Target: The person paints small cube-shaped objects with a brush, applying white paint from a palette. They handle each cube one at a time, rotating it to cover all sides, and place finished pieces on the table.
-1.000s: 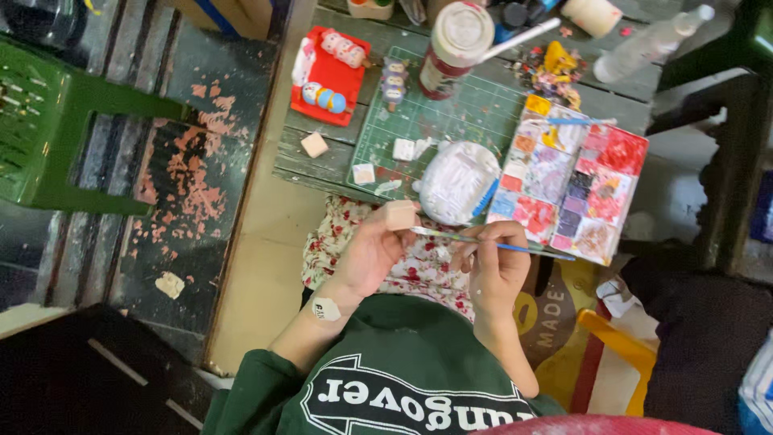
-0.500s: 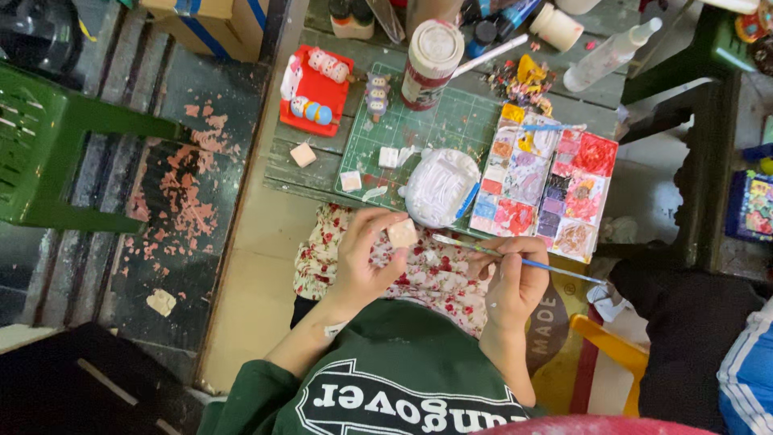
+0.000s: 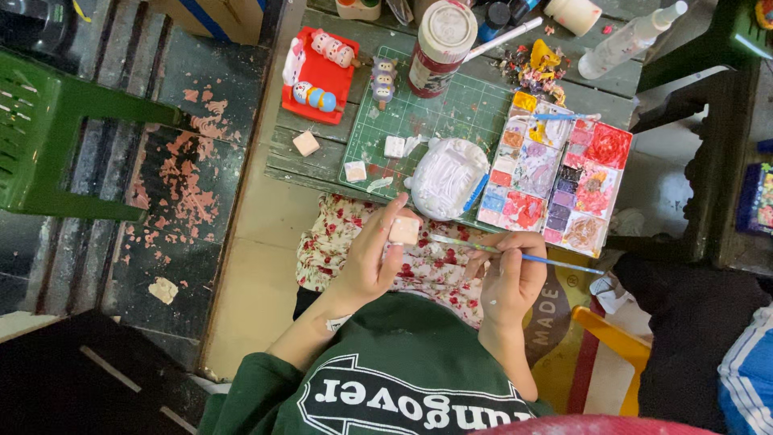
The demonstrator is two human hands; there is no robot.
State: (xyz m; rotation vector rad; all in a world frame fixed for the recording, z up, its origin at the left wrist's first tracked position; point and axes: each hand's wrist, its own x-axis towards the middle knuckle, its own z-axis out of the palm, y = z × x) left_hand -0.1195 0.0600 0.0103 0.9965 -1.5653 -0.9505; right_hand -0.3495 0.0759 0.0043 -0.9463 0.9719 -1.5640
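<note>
Two hands at work above a floral-clothed lap, below the table (image 3: 322,165) edge.
Left hand (image 3: 370,258) pinches a small pale square block (image 3: 404,230); right hand (image 3: 511,278) grips a thin blue-handled paintbrush (image 3: 515,256), bristle tip hard to make out. Paint palette (image 3: 555,177) lies just beyond; bottles cut off at top.

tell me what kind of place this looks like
Probably a hobby painting or craft table, maybe in a workshop. A stained paint palette and a green cutting mat lie on it. The left hand holds a small block, and the right hand holds a thin brush.
</note>
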